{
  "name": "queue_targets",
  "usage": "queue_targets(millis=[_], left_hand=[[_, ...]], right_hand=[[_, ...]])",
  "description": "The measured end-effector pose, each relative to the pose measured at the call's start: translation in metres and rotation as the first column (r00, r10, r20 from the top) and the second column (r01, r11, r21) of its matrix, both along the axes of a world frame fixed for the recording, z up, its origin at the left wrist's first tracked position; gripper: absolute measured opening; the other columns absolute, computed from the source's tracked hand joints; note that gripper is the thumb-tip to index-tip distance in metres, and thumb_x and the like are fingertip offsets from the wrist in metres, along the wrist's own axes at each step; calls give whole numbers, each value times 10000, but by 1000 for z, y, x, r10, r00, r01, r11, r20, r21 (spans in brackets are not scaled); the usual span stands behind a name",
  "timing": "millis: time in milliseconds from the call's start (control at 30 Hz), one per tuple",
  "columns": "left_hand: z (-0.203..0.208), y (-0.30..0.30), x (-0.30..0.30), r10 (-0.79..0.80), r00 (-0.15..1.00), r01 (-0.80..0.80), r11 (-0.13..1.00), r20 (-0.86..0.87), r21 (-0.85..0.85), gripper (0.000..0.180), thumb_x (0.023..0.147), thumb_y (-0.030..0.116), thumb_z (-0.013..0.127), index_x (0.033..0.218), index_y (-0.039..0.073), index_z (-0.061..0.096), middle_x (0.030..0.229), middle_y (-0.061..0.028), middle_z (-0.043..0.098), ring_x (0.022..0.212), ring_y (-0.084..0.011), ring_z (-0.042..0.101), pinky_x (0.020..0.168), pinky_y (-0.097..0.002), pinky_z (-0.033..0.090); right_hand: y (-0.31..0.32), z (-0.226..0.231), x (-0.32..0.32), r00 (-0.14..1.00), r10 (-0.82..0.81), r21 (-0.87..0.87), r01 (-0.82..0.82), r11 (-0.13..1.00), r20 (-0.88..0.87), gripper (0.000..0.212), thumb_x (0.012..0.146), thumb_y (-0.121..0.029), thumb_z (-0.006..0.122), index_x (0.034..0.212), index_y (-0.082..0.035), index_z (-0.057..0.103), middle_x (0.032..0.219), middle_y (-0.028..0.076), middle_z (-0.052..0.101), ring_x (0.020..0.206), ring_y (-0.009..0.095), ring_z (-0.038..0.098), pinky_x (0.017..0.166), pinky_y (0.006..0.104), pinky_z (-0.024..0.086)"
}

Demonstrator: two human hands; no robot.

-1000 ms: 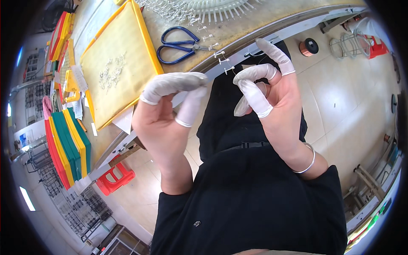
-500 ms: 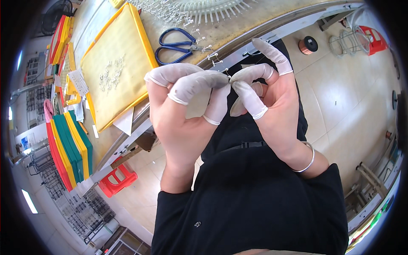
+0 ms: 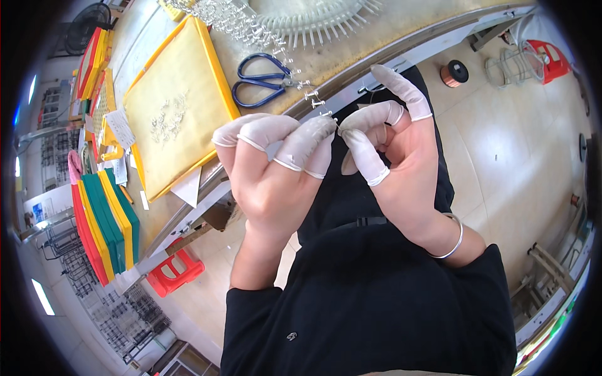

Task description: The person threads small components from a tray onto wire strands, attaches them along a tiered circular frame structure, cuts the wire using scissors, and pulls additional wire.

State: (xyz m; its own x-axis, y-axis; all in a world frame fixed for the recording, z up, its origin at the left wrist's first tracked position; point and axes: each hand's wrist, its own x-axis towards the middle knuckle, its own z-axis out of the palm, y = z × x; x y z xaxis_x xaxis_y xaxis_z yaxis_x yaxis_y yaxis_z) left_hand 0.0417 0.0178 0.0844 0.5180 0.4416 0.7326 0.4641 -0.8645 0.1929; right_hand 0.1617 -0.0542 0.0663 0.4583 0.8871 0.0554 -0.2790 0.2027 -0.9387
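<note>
A strand of small silvery-clear linked pieces (image 3: 311, 94) hangs over the table edge to my fingertips. My left hand (image 3: 266, 166), in white finger cots, is closed with thumb and forefinger pinching the strand's lower end. Right beside it, my right hand (image 3: 404, 156) makes a pinch of thumb and forefinger, its other fingers raised or curled. A tiny dark thin bit shows between the two pinches; what the right fingertips hold is too small to make out. Blue-handled scissors (image 3: 258, 79) lie on the table beside the strand, their blades partly behind it.
A yellow-rimmed tray (image 3: 217, 62) carries a scatter of small clear pieces (image 3: 168, 119). Behind it lies a ring of clear spiky sticks (image 3: 301, 25). Red, yellow and green trays (image 3: 106, 219) stand at the left. Red stools (image 3: 175, 272) and a copper wire spool (image 3: 454, 73) are on the floor.
My left fingers have bent from a straighter pinch and the hand sits slightly lower. The strand's lower end has come down with them. My right hand has barely moved.
</note>
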Motion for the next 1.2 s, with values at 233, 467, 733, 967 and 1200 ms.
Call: queue_targets(millis=[233, 467, 733, 967, 1200], left_hand=[[-2, 5, -2, -53, 999, 53, 999, 9, 10, 257, 555, 8, 723, 803, 51, 673, 769, -21, 547, 748, -215, 522, 691, -314, 397], [-16, 4, 3, -212, 974, 222, 963, 78, -152, 282, 551, 11, 731, 814, 85, 659, 749, -12, 512, 753, -193, 527, 696, -312, 395], [-1, 5, -11, -162, 931, 304, 839, 327, -452, 234, 613, -69, 684, 799, 63, 630, 805, -46, 601, 789, -220, 552, 731, -310, 413], [-1, 2, -10, -105, 836, 436, 722, 538, -537, 215, 658, -127, 616, 810, 10, 551, 827, -102, 595, 808, -220, 558, 765, -317, 439], [-6, 9, -12, 66, 623, 646, 517, 779, -561, 220, 680, -128, 516, 865, -10, 504, 844, -114, 553, 800, -197, 539, 757, -310, 441]], right_hand=[[15, -2, 7, 891, -85, 147, 21, 989, 446, 629, 791, 111, 539, 1341, 22, 245, 843, 46, 564, 663, 60, 508, 601, 163, 417], [20, 15, 18, 864, -80, 42, 68, 997, 497, 599, 780, 115, 552, 1316, 19, 304, 812, 32, 570, 690, 55, 519, 650, 178, 422], [0, 1, 17, 905, -95, 53, 80, 995, 415, 590, 772, 77, 575, 1295, 13, 310, 804, 39, 594, 669, 58, 536, 623, 185, 432], [-8, -3, 9, 959, -117, 93, 96, 991, 257, 556, 769, 76, 592, 1266, 20, 348, 814, 61, 613, 687, 86, 577, 654, 212, 469], [-11, -14, 3, 942, -144, 157, 100, 983, 305, 526, 789, 85, 560, 1262, 26, 338, 889, 106, 618, 649, 100, 589, 659, 217, 480]])
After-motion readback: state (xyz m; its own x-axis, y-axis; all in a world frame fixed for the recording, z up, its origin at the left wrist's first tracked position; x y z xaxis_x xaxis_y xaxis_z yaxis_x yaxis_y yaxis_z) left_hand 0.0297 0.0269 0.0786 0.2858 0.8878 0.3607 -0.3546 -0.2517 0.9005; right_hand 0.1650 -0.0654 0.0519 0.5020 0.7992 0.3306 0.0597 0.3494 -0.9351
